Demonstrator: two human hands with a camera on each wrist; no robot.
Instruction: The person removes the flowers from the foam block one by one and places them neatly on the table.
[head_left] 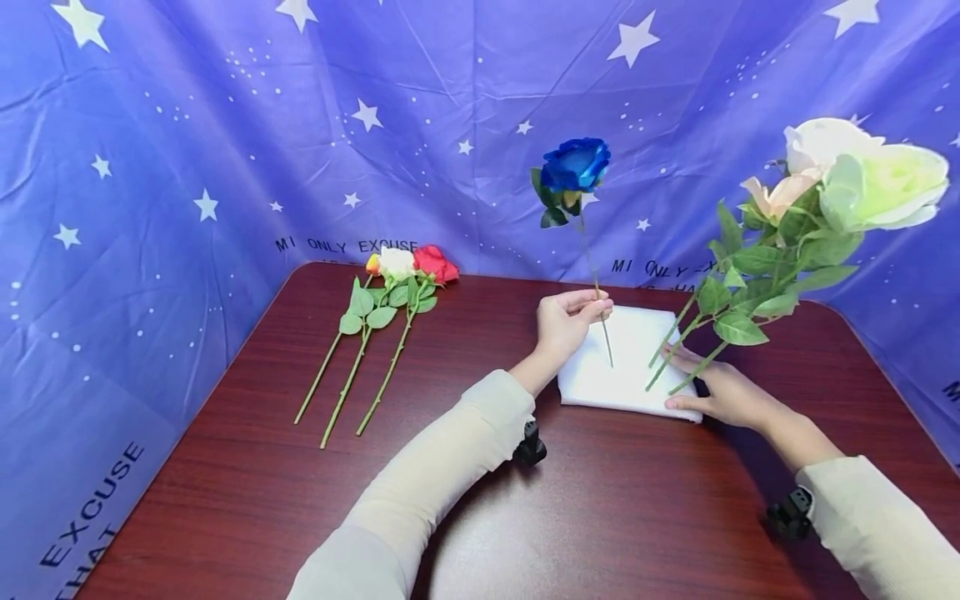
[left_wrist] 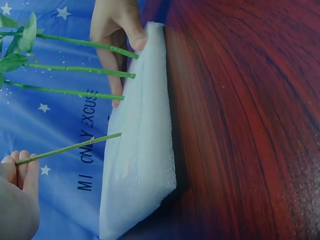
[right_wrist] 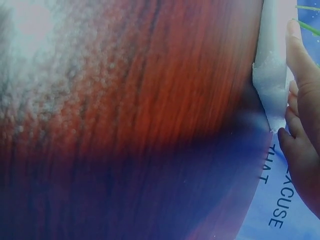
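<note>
My left hand (head_left: pixel 567 325) pinches the thin green stem (left_wrist: pixel 70 147) of a blue rose (head_left: pixel 576 167) between thumb and fingertips. The rose stands almost upright, its lower stem end right at the top of a white foam block (head_left: pixel 630 396). My right hand (head_left: pixel 731 392) rests on the block's right end, thumb and fingers spread over it. Three stems rise from the block beside that hand, leaning right: a white rose (head_left: pixel 825 150), a peach rose (head_left: pixel 780 196) and a pale green rose (head_left: pixel 885 192). In the right wrist view, the right hand (right_wrist: pixel 305 100) lies along the foam's end.
On the left of the dark red wooden table (head_left: pixel 225 467) lie three more flowers side by side: a red rose (head_left: pixel 435 263), a white rose (head_left: pixel 396 263) and a small orange-yellow one (head_left: pixel 372 264). A blue star-patterned curtain (head_left: pixel 420 108) hangs close behind the table.
</note>
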